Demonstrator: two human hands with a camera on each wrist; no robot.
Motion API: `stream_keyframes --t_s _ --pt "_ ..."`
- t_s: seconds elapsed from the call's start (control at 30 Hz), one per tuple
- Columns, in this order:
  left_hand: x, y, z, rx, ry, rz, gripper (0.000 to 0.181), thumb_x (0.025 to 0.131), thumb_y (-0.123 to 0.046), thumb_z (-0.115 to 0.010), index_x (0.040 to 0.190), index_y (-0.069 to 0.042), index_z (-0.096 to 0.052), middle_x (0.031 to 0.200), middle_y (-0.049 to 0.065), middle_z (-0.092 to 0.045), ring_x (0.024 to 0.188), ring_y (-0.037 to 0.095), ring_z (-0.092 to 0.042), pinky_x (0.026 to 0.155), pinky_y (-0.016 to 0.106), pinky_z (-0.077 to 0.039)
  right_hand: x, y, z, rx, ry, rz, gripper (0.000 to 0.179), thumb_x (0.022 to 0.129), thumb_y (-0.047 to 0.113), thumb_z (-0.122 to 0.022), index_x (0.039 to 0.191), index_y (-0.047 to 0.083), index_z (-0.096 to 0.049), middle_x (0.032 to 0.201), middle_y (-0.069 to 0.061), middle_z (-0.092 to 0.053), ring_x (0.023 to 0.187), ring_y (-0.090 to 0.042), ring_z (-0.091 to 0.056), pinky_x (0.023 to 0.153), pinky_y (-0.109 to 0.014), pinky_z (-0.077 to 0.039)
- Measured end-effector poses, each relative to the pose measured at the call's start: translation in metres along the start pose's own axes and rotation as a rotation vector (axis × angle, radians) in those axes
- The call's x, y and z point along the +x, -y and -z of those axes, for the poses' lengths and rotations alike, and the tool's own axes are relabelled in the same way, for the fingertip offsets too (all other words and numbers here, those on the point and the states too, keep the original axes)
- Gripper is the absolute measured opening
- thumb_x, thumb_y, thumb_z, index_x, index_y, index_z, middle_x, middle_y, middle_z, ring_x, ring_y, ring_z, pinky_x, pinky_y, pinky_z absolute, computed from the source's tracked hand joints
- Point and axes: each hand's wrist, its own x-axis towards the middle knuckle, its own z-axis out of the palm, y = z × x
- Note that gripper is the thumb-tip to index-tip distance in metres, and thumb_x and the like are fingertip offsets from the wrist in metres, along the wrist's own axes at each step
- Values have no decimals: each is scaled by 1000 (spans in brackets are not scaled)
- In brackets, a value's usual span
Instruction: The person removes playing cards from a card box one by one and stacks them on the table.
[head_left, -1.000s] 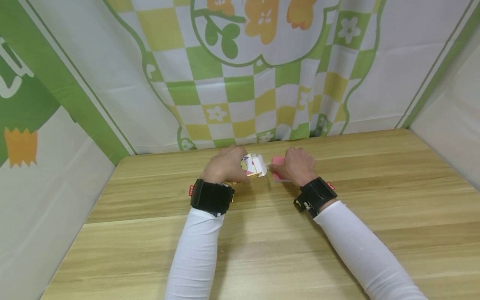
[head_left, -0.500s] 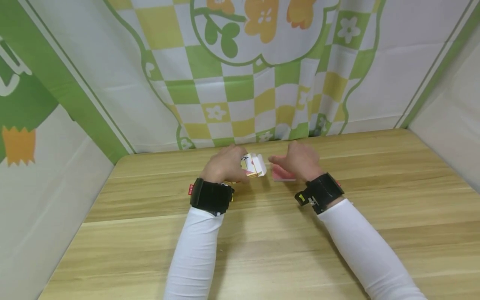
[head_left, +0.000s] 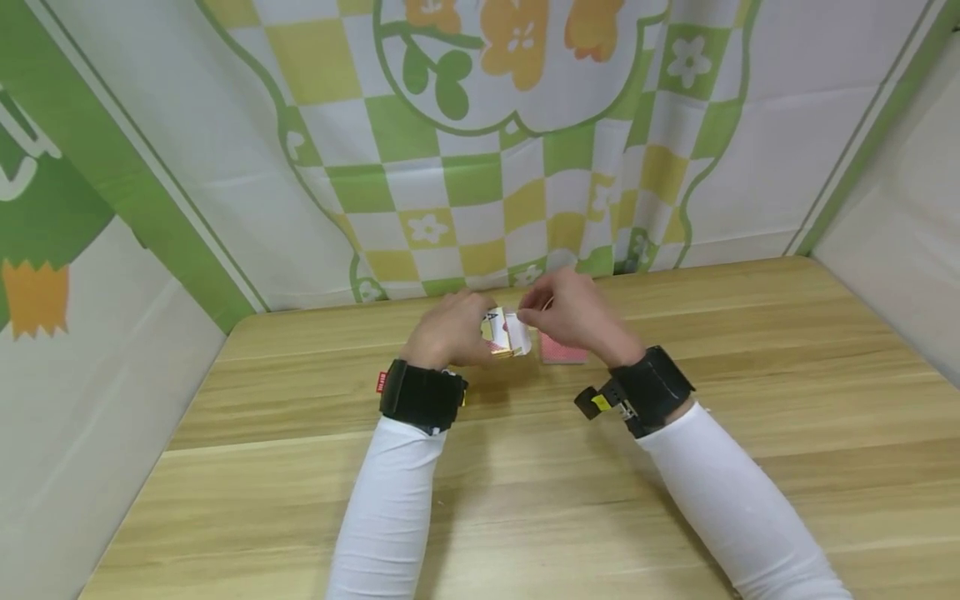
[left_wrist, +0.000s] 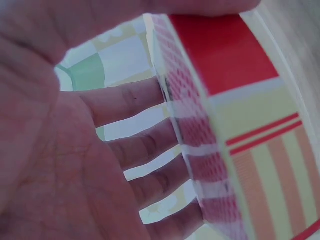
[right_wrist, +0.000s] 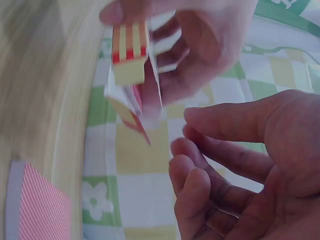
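My left hand (head_left: 448,329) grips a playing card box (head_left: 498,332) near the back of the table, thumb on one side and fingers on the other. The left wrist view shows the box's striped and red side (left_wrist: 230,55) close up. At the box's right end the flap (right_wrist: 125,111) stands out, and that end is open. My right hand (head_left: 576,312) is just right of the flap, its fingers bent and thumb near the index fingertip; nothing shows between them. Beneath it lies a red-backed deck of cards (head_left: 562,350), flat on the table.
The wooden table (head_left: 525,483) stretches forward and to both sides. A curtain with a green and yellow check (head_left: 472,179) hangs right behind its back edge, close to both hands. White walls flank the table.
My right hand has let go of the deck and moved left and up to the box's flap. The deck stays on the table. My left hand holds the box in nearly the same place.
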Motion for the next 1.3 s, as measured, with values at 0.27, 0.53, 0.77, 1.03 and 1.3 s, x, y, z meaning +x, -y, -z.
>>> stream_keyframes --t_s 0.27,0.53,0.77,1.03,1.3 --pt "0 -2 1 60 -38 -7 59 55 -25 -75 111 -14 -58 102 -1 -50 92 20 -45 76 34 -39 2 -1 -8 78 121 -15 12 82 27 -65 86 16 -69 80 5 -65 77 -13 -59 69 -31 -45" --pt "-2 -4 2 69 -59 -5 74 54 -28 -77 123 -15 -54 112 -1 -47 101 21 -43 84 38 -37 4 -6 -12 85 119 -65 17 79 35 -67 78 17 -68 76 4 -65 75 -16 -57 67 -32 -44" --pt "-4 -5 3 69 -72 -21 75 56 -29 -77 125 -15 -53 115 -2 -48 104 22 -44 89 41 -35 5 -9 -16 83 107 -83 18 79 34 -67 74 17 -67 70 3 -63 66 -16 -53 61 -31 -43" --pt "-5 -6 4 56 -59 -10 80 56 -28 -78 130 -14 -50 120 -1 -47 108 23 -43 92 43 -33 5 -10 -13 77 133 -94 19 79 36 -67 73 17 -68 72 2 -64 64 -16 -47 57 -30 -39" --pt "-6 -2 5 49 -56 9 83 55 -31 -80 130 -13 -49 120 0 -47 108 23 -43 94 44 -33 4 -11 -4 112 187 -141 21 81 35 -66 76 15 -68 76 -3 -63 61 -16 -42 53 -29 -36"
